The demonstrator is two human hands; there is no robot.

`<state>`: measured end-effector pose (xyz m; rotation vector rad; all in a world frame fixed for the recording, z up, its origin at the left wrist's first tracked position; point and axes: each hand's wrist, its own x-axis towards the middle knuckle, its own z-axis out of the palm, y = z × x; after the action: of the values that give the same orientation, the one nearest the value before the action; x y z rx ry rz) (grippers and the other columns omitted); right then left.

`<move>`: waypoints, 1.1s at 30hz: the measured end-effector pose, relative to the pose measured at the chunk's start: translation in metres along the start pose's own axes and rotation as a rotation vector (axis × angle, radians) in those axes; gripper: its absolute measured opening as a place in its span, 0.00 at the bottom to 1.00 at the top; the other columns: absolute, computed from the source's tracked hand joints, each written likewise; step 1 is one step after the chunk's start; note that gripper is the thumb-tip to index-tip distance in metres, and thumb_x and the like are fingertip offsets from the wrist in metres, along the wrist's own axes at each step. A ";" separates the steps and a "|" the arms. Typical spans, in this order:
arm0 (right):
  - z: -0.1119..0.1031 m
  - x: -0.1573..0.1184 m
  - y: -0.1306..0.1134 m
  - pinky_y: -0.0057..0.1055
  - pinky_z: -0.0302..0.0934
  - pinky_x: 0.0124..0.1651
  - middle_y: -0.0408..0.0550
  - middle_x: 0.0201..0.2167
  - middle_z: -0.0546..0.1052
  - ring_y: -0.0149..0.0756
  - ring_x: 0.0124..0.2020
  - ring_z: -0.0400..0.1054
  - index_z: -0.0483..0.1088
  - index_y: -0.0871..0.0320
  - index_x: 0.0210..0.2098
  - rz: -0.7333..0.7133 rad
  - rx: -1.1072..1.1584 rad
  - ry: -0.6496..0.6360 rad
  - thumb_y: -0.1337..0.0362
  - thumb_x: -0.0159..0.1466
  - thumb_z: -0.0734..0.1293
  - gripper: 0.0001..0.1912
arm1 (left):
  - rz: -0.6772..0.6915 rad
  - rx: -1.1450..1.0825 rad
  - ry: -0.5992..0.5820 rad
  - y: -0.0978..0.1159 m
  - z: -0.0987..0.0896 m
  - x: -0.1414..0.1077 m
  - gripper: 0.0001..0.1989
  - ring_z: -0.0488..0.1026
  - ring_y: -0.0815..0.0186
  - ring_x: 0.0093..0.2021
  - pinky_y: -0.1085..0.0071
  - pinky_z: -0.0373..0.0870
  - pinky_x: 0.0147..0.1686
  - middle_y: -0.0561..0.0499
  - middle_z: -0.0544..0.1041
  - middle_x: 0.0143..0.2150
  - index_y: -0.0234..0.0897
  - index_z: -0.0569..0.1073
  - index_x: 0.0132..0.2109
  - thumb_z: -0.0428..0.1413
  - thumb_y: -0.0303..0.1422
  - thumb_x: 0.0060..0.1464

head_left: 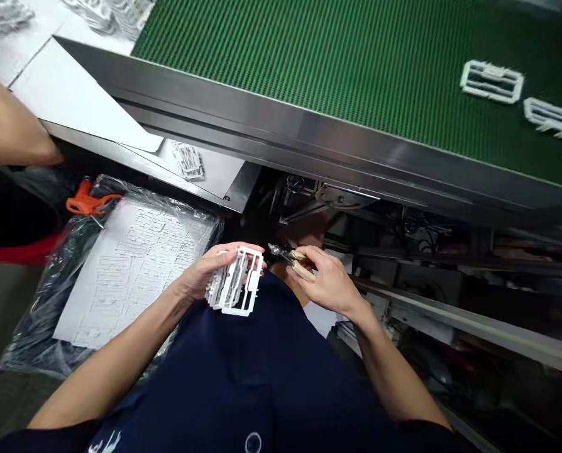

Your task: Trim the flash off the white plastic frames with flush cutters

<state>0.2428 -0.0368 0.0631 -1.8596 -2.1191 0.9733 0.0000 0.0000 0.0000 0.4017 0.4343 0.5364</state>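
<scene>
My left hand (pixel 205 270) is closed on a small stack of white plastic frames (pixel 234 283), held upright in front of my dark shirt. In my right hand (pixel 325 280) is a pair of cutting pliers (pixel 302 264) with pale handles, their dark metal tip pointing toward the frames but apart from them. Two more white frames, a left one (pixel 492 82) and a right one (pixel 553 117), lie on the green conveyor belt (pixel 309 56) at the upper right.
A metal rail (pixel 271 113) edges the belt. At left are a white table (pixel 64 94) with stacked frames (pixel 188 160), a plastic-lined box (pixel 31 340) holding rows of parts, an orange-handled tool (pixel 85 200) and another person's arm (pixel 14 123).
</scene>
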 end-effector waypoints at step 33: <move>-0.019 0.018 -0.012 0.26 0.44 0.27 0.40 0.21 0.65 0.25 0.22 0.54 0.65 0.58 0.28 -0.156 -0.098 -0.073 0.62 0.60 0.62 0.07 | -0.038 -0.090 -0.002 0.001 0.000 -0.002 0.22 0.76 0.53 0.38 0.66 0.75 0.36 0.34 0.77 0.41 0.28 0.73 0.50 0.61 0.37 0.49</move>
<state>0.2384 -0.0136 0.0793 -1.6935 -2.3534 0.9308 -0.0024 -0.0004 0.0009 0.3068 0.4139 0.5170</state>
